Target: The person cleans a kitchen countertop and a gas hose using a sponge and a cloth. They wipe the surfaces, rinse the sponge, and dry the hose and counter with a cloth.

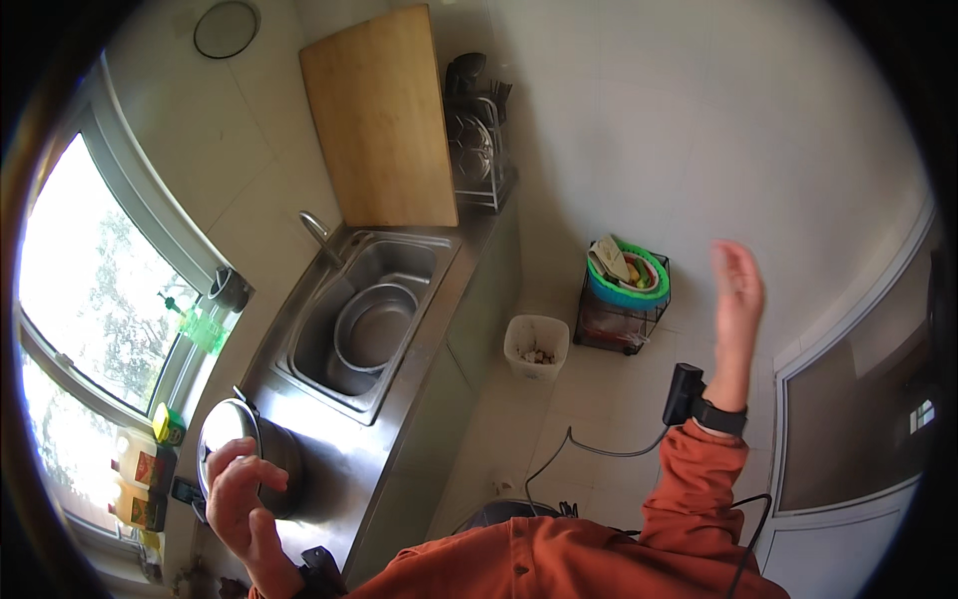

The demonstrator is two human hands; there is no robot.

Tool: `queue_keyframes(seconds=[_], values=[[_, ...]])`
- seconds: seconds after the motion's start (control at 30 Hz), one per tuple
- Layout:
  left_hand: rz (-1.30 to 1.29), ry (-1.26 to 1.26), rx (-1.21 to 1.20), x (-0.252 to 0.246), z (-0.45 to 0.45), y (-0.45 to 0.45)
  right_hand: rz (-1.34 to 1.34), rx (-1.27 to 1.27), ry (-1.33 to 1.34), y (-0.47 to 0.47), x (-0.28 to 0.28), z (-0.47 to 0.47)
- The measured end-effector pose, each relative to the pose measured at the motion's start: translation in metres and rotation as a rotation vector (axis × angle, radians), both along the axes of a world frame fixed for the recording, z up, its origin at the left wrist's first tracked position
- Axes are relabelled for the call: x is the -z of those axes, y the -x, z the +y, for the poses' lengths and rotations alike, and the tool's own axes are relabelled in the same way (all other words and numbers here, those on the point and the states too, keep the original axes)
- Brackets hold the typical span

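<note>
My left hand (243,494) is at the lower left, in front of a tall metal pot (284,468) on the steel counter. Its bent fingers are apart and overlap the pot's shiny lid (223,425); whether they touch it I cannot tell. Nothing shows in that hand. On the right side, my right hand (737,288) is raised in the air, slightly blurred, with the fingers extended and no object in it. A dark device (682,393) with a cable is strapped at the right wrist. Part of the pot's near side is hidden behind my left hand.
A steel sink (322,371) holds a metal basin (344,337), below a faucet (318,232). Behind stand a wooden board (382,120) and a dish rack (494,150). A white bin (537,322) and a wire rack (666,292) with a vegetable basket (621,296) occupy the floor. Bottles (142,457) line the windowsill.
</note>
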State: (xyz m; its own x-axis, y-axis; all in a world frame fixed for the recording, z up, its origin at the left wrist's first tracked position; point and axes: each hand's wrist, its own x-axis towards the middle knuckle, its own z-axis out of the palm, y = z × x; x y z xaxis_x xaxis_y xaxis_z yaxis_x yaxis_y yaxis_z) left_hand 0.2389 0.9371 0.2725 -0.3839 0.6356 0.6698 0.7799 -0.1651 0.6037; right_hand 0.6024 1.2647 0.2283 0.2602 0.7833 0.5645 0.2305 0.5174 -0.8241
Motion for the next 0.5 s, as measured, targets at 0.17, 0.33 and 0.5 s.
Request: queue_keyframes(seconds=[0.17,0.33,0.5], values=[[-0.066,-0.03,-0.078,0.029,0.054,0.048,-0.404,0.031,0.03,0.108,0.026,0.115],[-0.168,0.044,-0.142,0.054,0.113,0.089,-0.467,-0.092,0.048,0.213,0.012,0.223],[-0.219,0.093,-0.23,0.069,0.165,0.113,-0.551,-0.135,0.159,0.262,0.002,0.322]])
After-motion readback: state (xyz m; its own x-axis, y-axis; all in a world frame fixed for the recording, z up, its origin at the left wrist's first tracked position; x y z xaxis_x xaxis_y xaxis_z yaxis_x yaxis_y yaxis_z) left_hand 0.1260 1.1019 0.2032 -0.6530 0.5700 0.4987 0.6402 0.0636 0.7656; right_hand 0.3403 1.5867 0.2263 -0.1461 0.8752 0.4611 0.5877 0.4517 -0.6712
